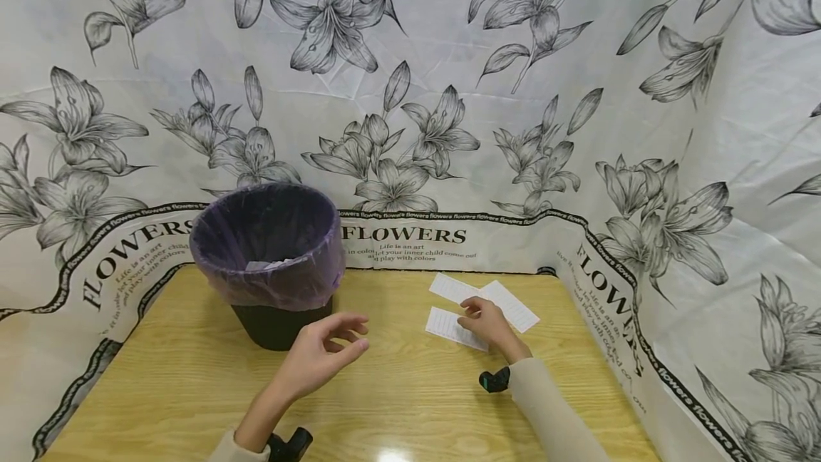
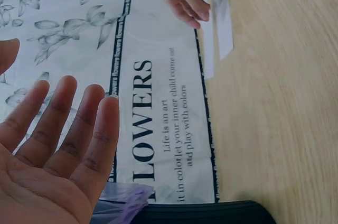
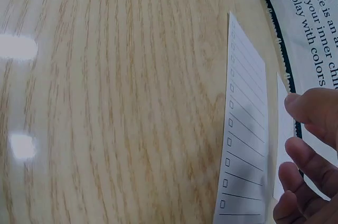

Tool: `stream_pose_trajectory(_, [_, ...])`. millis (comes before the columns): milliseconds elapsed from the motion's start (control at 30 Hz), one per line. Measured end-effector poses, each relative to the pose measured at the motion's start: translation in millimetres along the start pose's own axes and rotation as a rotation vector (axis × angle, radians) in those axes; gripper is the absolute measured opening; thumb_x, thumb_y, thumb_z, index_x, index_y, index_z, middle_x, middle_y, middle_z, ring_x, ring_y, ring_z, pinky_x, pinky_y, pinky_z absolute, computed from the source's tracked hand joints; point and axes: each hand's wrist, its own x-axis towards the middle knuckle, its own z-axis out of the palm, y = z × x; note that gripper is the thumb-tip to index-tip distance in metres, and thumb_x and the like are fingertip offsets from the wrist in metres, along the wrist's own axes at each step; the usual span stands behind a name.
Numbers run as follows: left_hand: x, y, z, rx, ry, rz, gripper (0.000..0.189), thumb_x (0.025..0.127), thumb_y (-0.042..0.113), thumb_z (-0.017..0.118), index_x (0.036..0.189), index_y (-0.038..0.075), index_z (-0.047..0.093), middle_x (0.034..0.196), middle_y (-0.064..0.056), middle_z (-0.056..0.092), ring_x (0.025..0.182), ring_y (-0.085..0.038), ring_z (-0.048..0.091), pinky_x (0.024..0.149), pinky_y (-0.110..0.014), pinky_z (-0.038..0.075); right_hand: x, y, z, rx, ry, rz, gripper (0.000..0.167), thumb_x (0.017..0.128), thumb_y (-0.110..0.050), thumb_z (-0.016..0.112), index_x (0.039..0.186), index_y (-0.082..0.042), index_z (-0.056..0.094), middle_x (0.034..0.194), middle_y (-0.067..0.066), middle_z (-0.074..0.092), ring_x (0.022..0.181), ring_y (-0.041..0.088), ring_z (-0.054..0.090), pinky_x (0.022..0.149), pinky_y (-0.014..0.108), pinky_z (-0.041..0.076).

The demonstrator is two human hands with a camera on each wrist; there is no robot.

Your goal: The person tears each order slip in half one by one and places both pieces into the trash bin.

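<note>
My right hand [image 1: 487, 321] hovers over several white paper slips on the table, its fingers loosely bent with nothing between them. One lined slip with checkboxes [image 3: 244, 123] lies nearest, below the hand. Behind it is another slip [image 1: 452, 287], and a further slip [image 1: 513, 306] lies angled to the right. My left hand [image 1: 321, 351] is held in the air in front of the black bin, empty, fingers apart; the left wrist view shows its palm and extended fingers [image 2: 108, 134].
A black bin [image 1: 276, 326] with a purple liner bag [image 1: 321, 273] stands at the left of the wooden table [image 1: 398, 405]. White paper [image 1: 266, 265] shows inside it. Floral cloth [image 1: 398, 91] hangs around the back and sides.
</note>
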Motion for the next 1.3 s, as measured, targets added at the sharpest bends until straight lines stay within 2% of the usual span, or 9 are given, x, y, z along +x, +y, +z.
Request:
stream_pose_trajectory(267, [-2.5, -6.9, 7.2, -0.009, -0.010, -0.028, 0.033, 0.096, 0.029, 0.075, 0.125, 0.016, 0.070, 0.109, -0.004, 0.074, 0.096, -0.013, 0.071, 0.080, -0.029, 0.059, 1.7, 1.6, 6.9, -0.030, 0.052, 0.004, 0.032, 0.090, -0.007, 0.076, 0.120, 0.001, 0.068, 0.108, 0.018, 0.067, 0.100, 0.033, 0.067, 0.085, 0.047, 0.056])
stream_pose_trajectory(467, [-3.5, -8.7, 8.3, -0.023, -0.012, -0.033, 0.034, 0.096, 0.031, 0.075, 0.126, 0.016, 0.070, 0.111, -0.008, 0.074, 0.096, -0.013, 0.071, 0.079, -0.029, 0.059, 3.1, 4.0, 11.0, -0.105, 0.099, -0.016, 0.036, 0.085, -0.003, 0.075, 0.119, 0.005, 0.067, 0.103, 0.020, 0.067, 0.096, 0.032, 0.064, 0.088, 0.051, 0.053])
stream_pose_trajectory(600, [-4.3, -10.9, 8.9, -0.029, -0.022, -0.042, 0.035, 0.096, 0.032, 0.075, 0.126, 0.016, 0.070, 0.111, -0.010, 0.073, 0.096, -0.014, 0.071, 0.079, -0.029, 0.059, 2.4, 7.3, 14.1, -0.155, 0.115, -0.002, 0.037, 0.086, -0.006, 0.078, 0.120, 0.005, 0.067, 0.102, 0.019, 0.066, 0.095, 0.031, 0.062, 0.089, 0.051, 0.052])
stream_pose_trajectory(800, [-5.7, -16.6, 10.5, -0.020, -0.035, -0.066, 0.035, 0.096, 0.032, 0.075, 0.127, 0.016, 0.070, 0.111, -0.006, 0.074, 0.095, -0.014, 0.071, 0.078, -0.026, 0.058, 1.9, 10.0, 16.8, -0.187, 0.113, -0.005, 0.037, 0.086, -0.009, 0.082, 0.116, 0.006, 0.068, 0.097, 0.016, 0.063, 0.088, 0.026, 0.058, 0.082, 0.047, 0.051])
stream_pose_trajectory(1033, [-5.5, -21.9, 13.1, -0.017, -0.045, -0.071, 0.034, 0.096, 0.031, 0.075, 0.127, 0.016, 0.070, 0.110, -0.004, 0.074, 0.095, -0.013, 0.071, 0.077, -0.027, 0.058, -0.9, 11.2, 21.0, -0.177, 0.079, 0.030, 0.033, 0.087, -0.015, 0.083, 0.111, 0.002, 0.070, 0.096, 0.011, 0.064, 0.087, 0.022, 0.058, 0.080, 0.043, 0.052])
stream_pose_trajectory(1300, [-5.2, -27.8, 18.0, -0.011, -0.067, -0.072, 0.036, 0.097, 0.032, 0.073, 0.129, 0.015, 0.069, 0.112, -0.004, 0.073, 0.096, -0.014, 0.070, 0.076, -0.027, 0.058, -6.6, -1.3, 26.1, -0.141, 0.036, 0.020, 0.029, 0.086, -0.014, 0.084, 0.108, 0.001, 0.071, 0.090, 0.008, 0.065, 0.079, 0.018, 0.056, 0.074, 0.038, 0.051])
